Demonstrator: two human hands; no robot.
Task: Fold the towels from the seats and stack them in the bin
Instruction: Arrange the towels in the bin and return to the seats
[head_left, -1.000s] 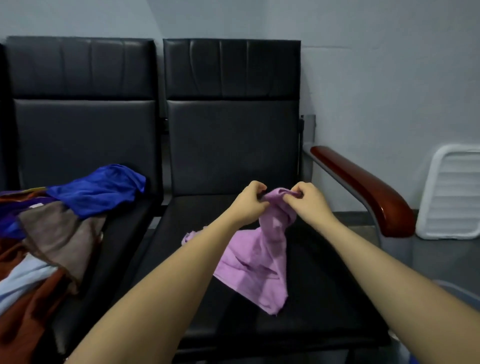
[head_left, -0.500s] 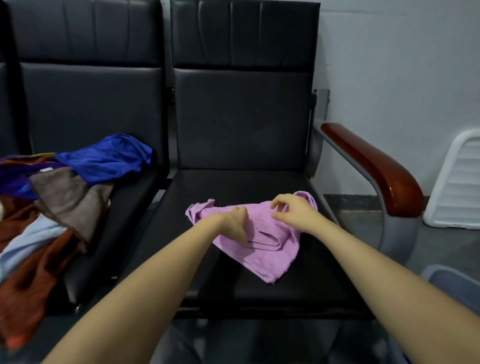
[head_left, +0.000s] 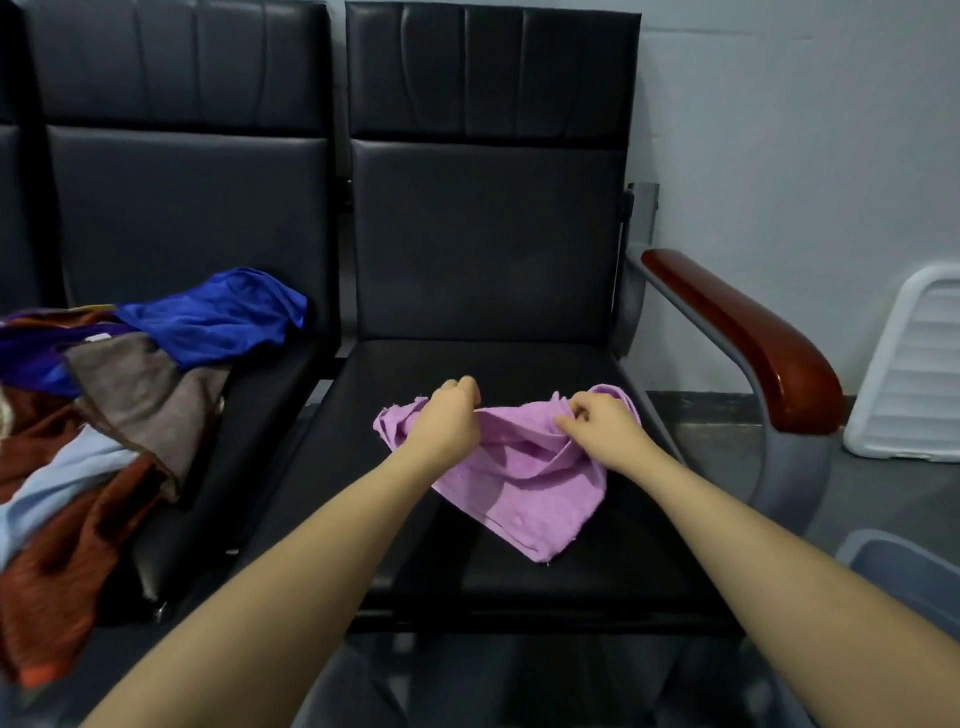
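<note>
A crumpled pink towel (head_left: 524, 478) lies on the black right-hand seat (head_left: 519, 577), one corner pointing toward me. My left hand (head_left: 447, 421) grips its upper edge near the left end. Near the right end, my right hand (head_left: 597, 428) pinches the same edge, so the cloth is stretched a little between the two hands. On the left seat a pile of unfolded towels (head_left: 93, 415) holds blue, brown, light-blue and rust-coloured cloths. The rim of a pale bin (head_left: 898, 561) shows at the lower right, partly hidden by my right arm.
A wooden armrest (head_left: 748, 338) on a grey metal frame borders the right seat. A white slatted plastic lid (head_left: 914, 374) leans against the wall at the far right. The black seat backs rise behind both seats.
The pink towel came down from the air onto the seat. My hands, first together at its top, moved apart along its upper edge.
</note>
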